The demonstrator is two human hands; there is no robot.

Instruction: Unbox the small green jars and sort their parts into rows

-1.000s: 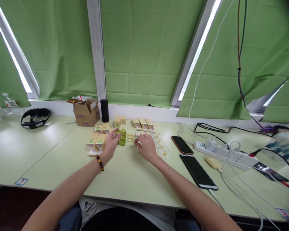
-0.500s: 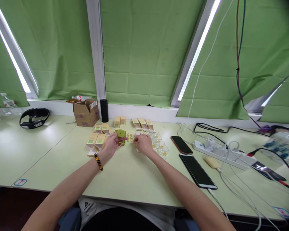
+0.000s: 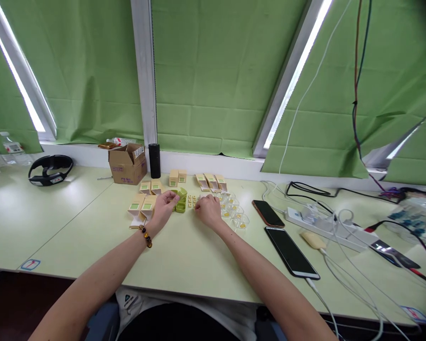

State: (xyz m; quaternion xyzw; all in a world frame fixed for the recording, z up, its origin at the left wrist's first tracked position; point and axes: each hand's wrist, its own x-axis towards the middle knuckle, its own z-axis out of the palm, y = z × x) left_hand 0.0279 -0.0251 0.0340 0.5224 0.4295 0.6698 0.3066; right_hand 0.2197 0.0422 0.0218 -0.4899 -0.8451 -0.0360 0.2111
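Observation:
At the middle of the table my left hand [image 3: 165, 207] has its fingertips closed on the edge of a small green compartment case [image 3: 181, 203], whose lid stands raised. Just right of the case lie several tiny yellow pieces [image 3: 191, 201] in short rows. My right hand [image 3: 208, 209] is beside them, fingers bent down and pinched together; what they hold, if anything, is hidden. Clear plastic cups [image 3: 238, 217] with yellow bits inside stand in rows right of this hand. Small tan cartons [image 3: 148, 204] with green labels are near my left hand.
More tan cartons stand behind, [image 3: 211, 181] open ones at right. A cardboard box [image 3: 128, 166], a black cylinder [image 3: 154, 161] and a headset [image 3: 50, 170] are at back left. Two phones [image 3: 291, 253], a power strip [image 3: 323, 228] and loose cables lie to the right.
The green case has gone from shut-looking to showing its compartments, with its lid raised. My left fingers have shifted to its upper left edge. The right hand stays by the yellow pieces.

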